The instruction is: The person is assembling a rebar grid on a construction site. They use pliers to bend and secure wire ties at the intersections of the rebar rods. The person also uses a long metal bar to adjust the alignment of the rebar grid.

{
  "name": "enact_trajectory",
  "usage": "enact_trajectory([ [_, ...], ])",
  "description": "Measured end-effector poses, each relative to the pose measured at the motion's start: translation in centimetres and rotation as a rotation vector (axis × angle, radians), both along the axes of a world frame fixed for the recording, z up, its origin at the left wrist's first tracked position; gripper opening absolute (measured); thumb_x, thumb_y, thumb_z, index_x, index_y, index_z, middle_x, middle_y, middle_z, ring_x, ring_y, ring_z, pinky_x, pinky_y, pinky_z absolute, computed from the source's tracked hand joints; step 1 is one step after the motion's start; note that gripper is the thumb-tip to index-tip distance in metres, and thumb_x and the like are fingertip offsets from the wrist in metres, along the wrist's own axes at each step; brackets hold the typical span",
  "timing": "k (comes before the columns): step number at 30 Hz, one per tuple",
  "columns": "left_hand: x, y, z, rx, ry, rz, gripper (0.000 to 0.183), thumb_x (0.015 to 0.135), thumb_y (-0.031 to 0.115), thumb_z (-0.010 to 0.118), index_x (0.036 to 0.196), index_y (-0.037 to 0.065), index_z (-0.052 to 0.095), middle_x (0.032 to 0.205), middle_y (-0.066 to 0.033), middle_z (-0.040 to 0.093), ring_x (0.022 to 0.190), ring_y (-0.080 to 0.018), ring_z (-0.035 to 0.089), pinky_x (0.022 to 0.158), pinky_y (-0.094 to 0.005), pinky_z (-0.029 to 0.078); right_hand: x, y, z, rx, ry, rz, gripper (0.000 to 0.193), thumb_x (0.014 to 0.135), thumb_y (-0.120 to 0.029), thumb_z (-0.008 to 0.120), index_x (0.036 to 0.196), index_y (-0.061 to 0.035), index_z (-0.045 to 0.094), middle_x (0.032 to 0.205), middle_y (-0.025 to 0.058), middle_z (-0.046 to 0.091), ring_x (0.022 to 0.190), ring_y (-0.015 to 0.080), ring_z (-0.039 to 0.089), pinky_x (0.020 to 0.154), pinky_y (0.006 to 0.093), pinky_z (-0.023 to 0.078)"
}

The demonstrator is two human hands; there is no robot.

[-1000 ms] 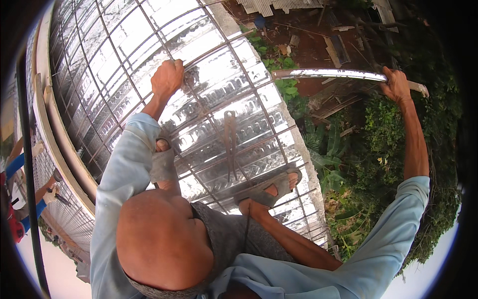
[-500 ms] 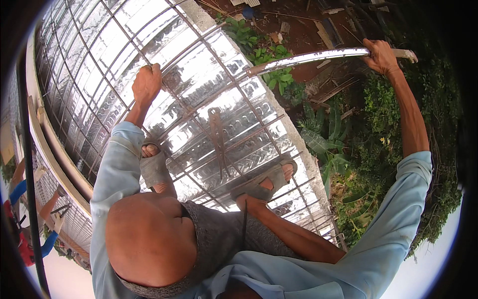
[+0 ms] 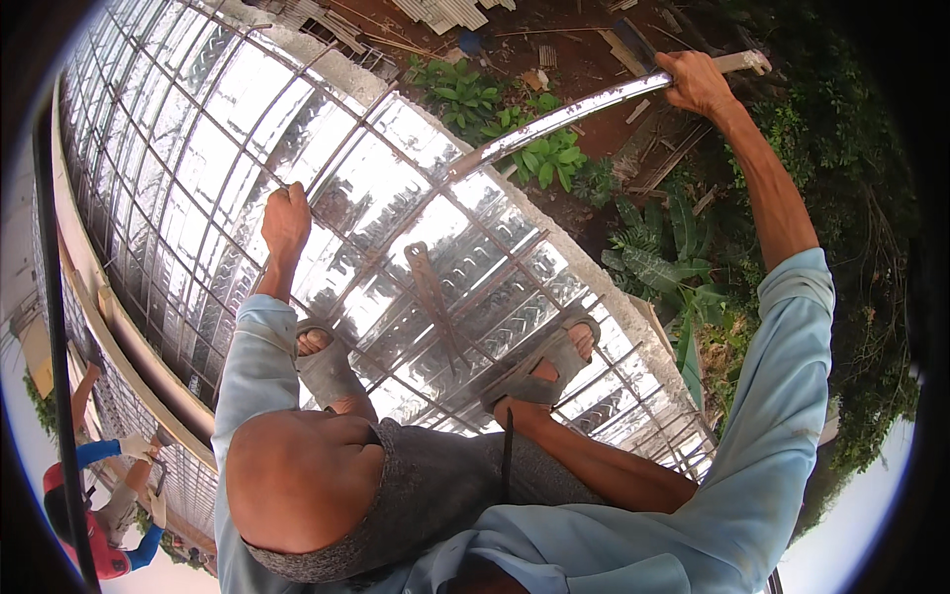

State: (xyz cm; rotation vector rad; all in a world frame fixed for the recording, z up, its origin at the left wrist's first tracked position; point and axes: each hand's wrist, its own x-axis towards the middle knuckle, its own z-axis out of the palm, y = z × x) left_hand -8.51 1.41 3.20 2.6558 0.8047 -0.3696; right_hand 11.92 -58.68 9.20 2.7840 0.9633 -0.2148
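Beyond the mesh point(image 3: 495, 238), our right hand point(image 3: 698, 84) is gripping the bar point(image 3: 574, 111) near its outer end; its long axis is slanting leftward to the mesh, which our left hand point(image 3: 287, 220) is clenching farther left.

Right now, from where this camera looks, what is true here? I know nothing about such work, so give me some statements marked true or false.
1. The right hand grips a long metal bar. True.
2. Both hands are spread open. False: the left hand is closed into a fist at the rebar mesh.
3. Pincers lie with neither hand touching them. True.
4. Another person is at the upper right of the picture. False: a co-worker in red is at the lower left; the upper right shows green foliage.
5. No footwear is worn. False: grey sandals are on both feet.
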Motion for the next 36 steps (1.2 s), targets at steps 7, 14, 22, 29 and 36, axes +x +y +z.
enact_trajectory([
  [7,-0.6,2.7,-3.1,-0.014,-0.088,-0.038,0.057,0.093,0.043,0.043,0.086,-0.008,0.067,0.087,-0.0318,0.065,0.084,-0.0487,0.062,0.084,-0.0525,0.045,-0.9,-0.1,-1.8,0.041,-0.042,-0.082,0.048,0.062,-0.005,0.066,0.110,0.0010,0.067,0.079,0.0210,0.069,0.076,0.0413,0.067,0.068,0.0501,0.055],
  [14,-0.9,6.5,-7.0,-0.231,-0.270,-0.044,0.041,0.097,0.030,0.052,0.067,0.004,0.048,0.063,-0.0020,0.042,0.061,-0.0145,0.035,0.058,-0.0380,0.030,-1.6,0.1,-2.7,0.141,-0.054,-0.003,0.018,0.075,-0.021,0.070,0.086,-0.0073,0.069,0.083,0.0160,0.069,0.085,0.0365,0.068,0.075,0.0475,0.054],
  [22,-0.9,7.2,-7.0,-0.291,-0.260,-0.039,0.043,0.099,0.029,0.049,0.065,0.002,0.049,0.062,-0.0028,0.041,0.062,-0.0159,0.035,0.060,-0.0387,0.032,-1.7,-1.4,-4.0,0.186,-0.057,0.011,0.024,0.073,-0.024,0.074,0.088,-0.0073,0.068,0.087,0.0146,0.068,0.090,0.0359,0.066,0.080,0.0462,0.052],
  [29,-0.1,3.3,-4.2,-0.409,-0.206,0.020,0.044,0.097,0.030,0.051,0.063,0.003,0.046,0.060,-0.0007,0.037,0.059,-0.0133,0.031,0.057,-0.0369,0.027,-1.8,-1.6,-3.5,0.098,0.049,-0.064,0.023,0.072,-0.023,0.075,0.086,-0.0067,0.068,0.083,0.0169,0.068,0.086,0.0375,0.067,0.078,0.0466,0.053],
  [36,-0.4,4.5,-4.1,-0.270,-0.139,-0.076,0.049,0.094,0.036,0.049,0.070,-0.006,0.059,0.059,-0.0130,0.051,0.059,-0.0261,0.046,0.067,-0.0443,0.042,-2.6,-2.2,-2.4,0.038,0.032,-0.134,0.031,0.068,-0.029,0.080,0.088,-0.0067,0.071,0.074,0.0168,0.069,0.074,0.0391,0.070,0.068,0.0482,0.056],
])
